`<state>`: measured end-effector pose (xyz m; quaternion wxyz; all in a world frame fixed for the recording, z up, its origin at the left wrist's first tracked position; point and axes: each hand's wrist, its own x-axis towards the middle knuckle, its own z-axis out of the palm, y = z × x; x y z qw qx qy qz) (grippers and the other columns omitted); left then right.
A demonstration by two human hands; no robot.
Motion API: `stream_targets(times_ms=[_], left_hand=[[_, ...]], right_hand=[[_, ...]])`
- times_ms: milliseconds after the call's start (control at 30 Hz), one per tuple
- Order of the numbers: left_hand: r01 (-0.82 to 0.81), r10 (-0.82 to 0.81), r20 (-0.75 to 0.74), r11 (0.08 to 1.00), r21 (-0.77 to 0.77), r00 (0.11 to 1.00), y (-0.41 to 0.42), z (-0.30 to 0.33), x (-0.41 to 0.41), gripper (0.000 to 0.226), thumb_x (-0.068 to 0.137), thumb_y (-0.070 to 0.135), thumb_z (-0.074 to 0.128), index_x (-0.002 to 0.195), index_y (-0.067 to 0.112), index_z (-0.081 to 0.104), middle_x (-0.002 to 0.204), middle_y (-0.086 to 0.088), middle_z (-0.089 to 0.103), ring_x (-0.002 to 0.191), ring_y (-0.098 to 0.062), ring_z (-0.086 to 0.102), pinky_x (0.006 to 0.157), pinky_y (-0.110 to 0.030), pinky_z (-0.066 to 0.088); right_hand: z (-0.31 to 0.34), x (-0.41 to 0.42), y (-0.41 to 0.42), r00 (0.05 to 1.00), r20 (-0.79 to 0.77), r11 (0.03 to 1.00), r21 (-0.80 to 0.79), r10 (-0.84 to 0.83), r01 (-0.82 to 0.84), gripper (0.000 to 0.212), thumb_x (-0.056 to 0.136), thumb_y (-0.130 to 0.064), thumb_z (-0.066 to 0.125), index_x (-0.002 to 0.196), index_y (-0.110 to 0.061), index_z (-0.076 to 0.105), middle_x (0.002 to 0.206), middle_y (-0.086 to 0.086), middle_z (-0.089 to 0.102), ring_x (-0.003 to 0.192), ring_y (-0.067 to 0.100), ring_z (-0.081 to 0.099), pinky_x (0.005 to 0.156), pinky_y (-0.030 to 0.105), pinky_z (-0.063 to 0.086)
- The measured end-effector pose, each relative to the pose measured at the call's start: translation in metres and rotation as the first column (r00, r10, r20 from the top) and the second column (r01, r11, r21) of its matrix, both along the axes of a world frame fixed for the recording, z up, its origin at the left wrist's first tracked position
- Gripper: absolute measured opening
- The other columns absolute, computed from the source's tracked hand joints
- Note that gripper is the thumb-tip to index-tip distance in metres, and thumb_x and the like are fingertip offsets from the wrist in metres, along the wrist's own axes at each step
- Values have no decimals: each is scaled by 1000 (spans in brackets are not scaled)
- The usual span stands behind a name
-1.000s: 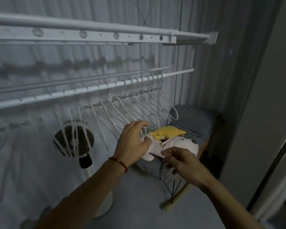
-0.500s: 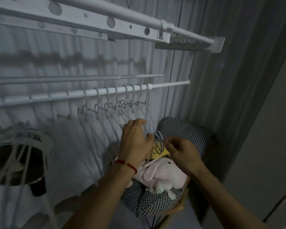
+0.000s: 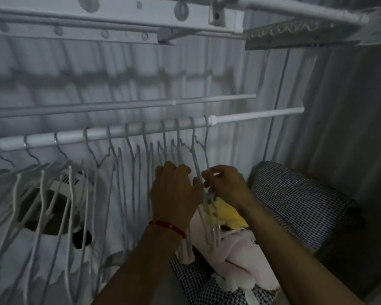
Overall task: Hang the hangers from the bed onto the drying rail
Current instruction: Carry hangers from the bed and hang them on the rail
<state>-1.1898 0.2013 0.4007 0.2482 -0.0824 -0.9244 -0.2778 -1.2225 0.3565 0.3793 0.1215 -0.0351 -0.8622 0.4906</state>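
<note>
Both hands now sit higher, just under the drying rail [image 3: 141, 133]; left hand [image 3: 174, 192] and right hand [image 3: 226, 186] grip hangers [image 3: 207, 216]; many already hang.

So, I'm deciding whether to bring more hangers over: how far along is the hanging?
Done: a long row of white hangers already hooks over the drying rail. In hand: the left hand and right hand grip a small bunch of hangers just below it, not yet hooked. Left: hooking that bunch; any others are out of sight.
</note>
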Motion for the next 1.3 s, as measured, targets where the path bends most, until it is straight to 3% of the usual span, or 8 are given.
stream_targets(times_ms=[67, 200, 333, 467, 667, 867, 967, 1300], left_hand=[[-68, 66, -21, 996, -57, 998, 9, 2, -2, 33, 89, 41, 60, 105, 14, 69, 108, -8, 57, 109, -26, 49, 79, -38, 49], [-157, 145, -96, 977, -141, 985, 25, 0, -11, 37, 78, 45, 63, 70, 10, 70, 81, -12, 60, 85, -32, 59, 60, -37, 50], [-215, 219, -15, 941, -261, 976, 33, 0, -14, 43, 87, 55, 57, 86, 16, 74, 100, -8, 62, 105, -26, 53, 80, -36, 43], [-246, 252, -18, 924, -292, 968, 37, 1, -14, 43, 90, 56, 52, 91, 19, 74, 103, -5, 62, 109, -25, 51, 87, -33, 41], [-272, 292, 3, 894, -357, 956, 43, -5, -17, 42, 89, 55, 49, 79, 18, 67, 96, -3, 62, 104, -24, 52, 85, -33, 40], [-220, 244, 59, 937, -271, 968, 52, -8, -17, 44, 90, 45, 52, 56, 20, 38, 71, 3, 45, 91, -20, 53, 70, -28, 34], [-207, 232, 94, 952, -224, 968, 54, -9, -18, 45, 89, 42, 54, 54, 19, 38, 62, 5, 38, 84, -18, 51, 68, -28, 34], [-185, 208, 88, 960, -212, 974, 52, -12, -22, 46, 90, 44, 53, 53, 19, 44, 61, 5, 41, 76, -14, 47, 70, -25, 37]], right_hand=[[0, -5, 5, 996, -23, 996, 23, 84, -84, 26, 96, -36, 64, 98, -13, 75, 78, 2, 76, 59, 9, 68, 63, 33, 61], [-6, -10, 17, 979, -113, 986, 43, 167, -163, 26, 99, -26, 61, 89, -8, 77, 69, 0, 74, 56, 11, 68, 54, 29, 56], [-11, -11, 27, 968, -134, 977, 2, 212, -213, 23, 99, -25, 59, 92, -11, 76, 66, -2, 73, 45, 2, 59, 46, 19, 45], [-11, -8, 32, 966, -146, 976, -6, 214, -217, 22, 99, -25, 60, 92, -12, 76, 65, -1, 73, 42, 2, 57, 43, 16, 42], [-5, -4, 38, 958, -160, 968, -41, 239, -249, 23, 99, -22, 61, 86, -8, 75, 63, 0, 71, 41, 7, 58, 43, 23, 46], [-5, -5, 43, 962, -131, 966, -65, 239, -249, 20, 98, -21, 63, 89, -7, 75, 62, 1, 71, 41, 6, 57, 42, 23, 45], [-6, -6, 44, 961, -132, 965, -64, 243, -253, 20, 97, -22, 63, 88, -8, 74, 63, 2, 71, 40, 8, 58, 42, 25, 46], [-10, -10, 45, 959, -144, 965, -60, 243, -253, 22, 98, -24, 63, 91, -6, 75, 64, 4, 72, 40, 8, 58, 41, 24, 46]])
